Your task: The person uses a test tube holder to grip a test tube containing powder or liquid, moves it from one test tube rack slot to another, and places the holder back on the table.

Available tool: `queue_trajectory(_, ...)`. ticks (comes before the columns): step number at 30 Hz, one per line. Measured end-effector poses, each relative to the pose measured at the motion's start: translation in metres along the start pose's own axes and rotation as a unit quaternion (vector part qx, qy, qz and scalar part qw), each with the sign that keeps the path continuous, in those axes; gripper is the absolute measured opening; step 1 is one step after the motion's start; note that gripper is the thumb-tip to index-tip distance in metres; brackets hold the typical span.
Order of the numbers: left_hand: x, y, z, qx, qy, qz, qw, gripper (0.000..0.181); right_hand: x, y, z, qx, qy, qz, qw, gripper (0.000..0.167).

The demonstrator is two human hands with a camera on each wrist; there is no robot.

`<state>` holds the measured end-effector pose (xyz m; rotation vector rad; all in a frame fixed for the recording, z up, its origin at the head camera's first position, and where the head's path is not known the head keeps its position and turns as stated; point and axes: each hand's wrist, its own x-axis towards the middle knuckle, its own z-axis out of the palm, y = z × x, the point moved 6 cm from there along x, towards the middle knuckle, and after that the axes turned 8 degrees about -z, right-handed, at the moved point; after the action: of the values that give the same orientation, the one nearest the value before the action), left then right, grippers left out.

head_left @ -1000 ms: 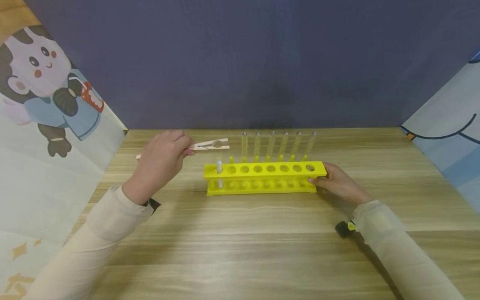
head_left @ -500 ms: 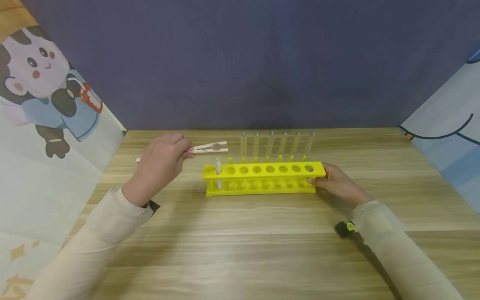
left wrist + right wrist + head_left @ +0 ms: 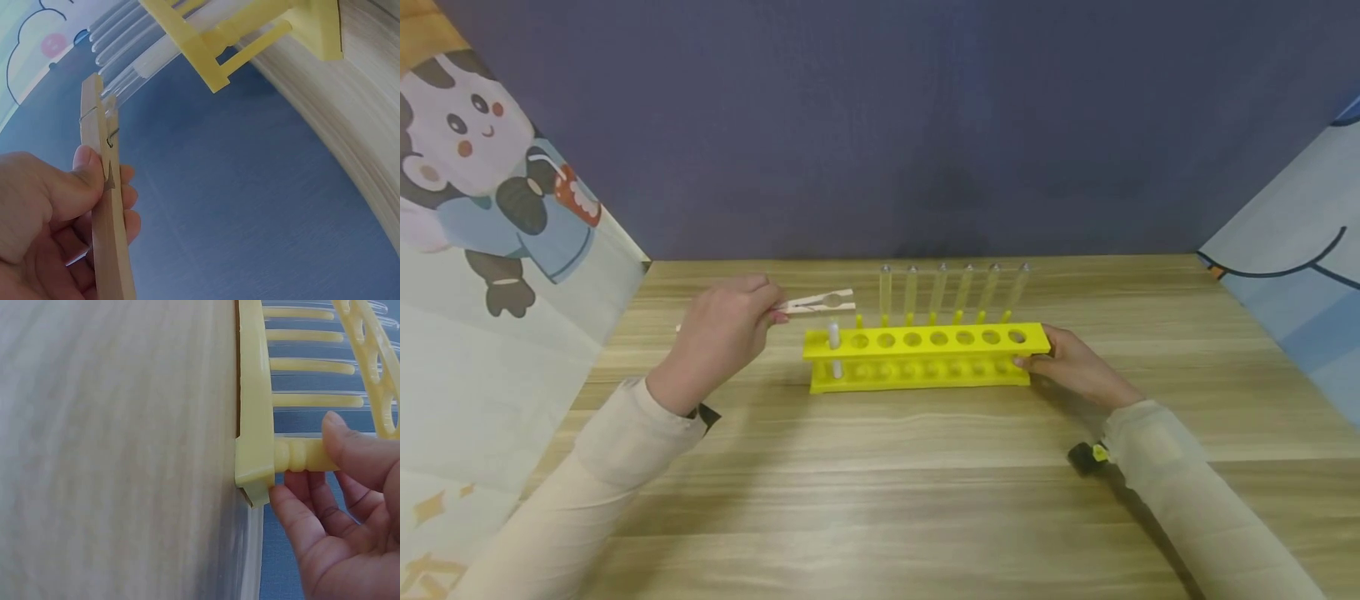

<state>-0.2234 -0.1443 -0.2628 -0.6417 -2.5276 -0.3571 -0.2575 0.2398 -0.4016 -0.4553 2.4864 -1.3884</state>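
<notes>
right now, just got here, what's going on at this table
A person has both hands busy. The left hand holds a wooden clamp close to a tube with something white in it; whether they touch is hard to tell. The right hand grips the right end of a yellow rack. The white-filled tube stands in the rack's leftmost hole, and six clear tubes sit upside down on pegs along the back.

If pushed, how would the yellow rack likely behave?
The yellow rack would likely shift as one stiff piece, since its upper and lower levels look rigidly joined. It may be light for its size, being open between those levels. The clear tubes standing upside down on its pegs could rattle, though the right hand gripping one end might steady it.
</notes>
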Motion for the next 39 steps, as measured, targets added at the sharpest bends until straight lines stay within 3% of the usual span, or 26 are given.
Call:
queue_trajectory(16,-0.004,-0.003,0.011,0.015,-0.046,-0.020,0.9986,0.006,0.001,0.001,0.001,0.000,0.001,-0.004,1.0000,0.044)
queue_trajectory(28,-0.007,-0.005,0.017,0.011,-0.047,-0.014,0.9987,0.006,0.001,0.000,0.001,0.004,0.001,0.006,1.0000,0.047)
queue_trajectory(39,-0.010,-0.007,0.022,0.019,-0.068,-0.017,0.9974,0.008,0.001,0.001,0.000,0.004,-0.001,0.005,1.0000,0.049)
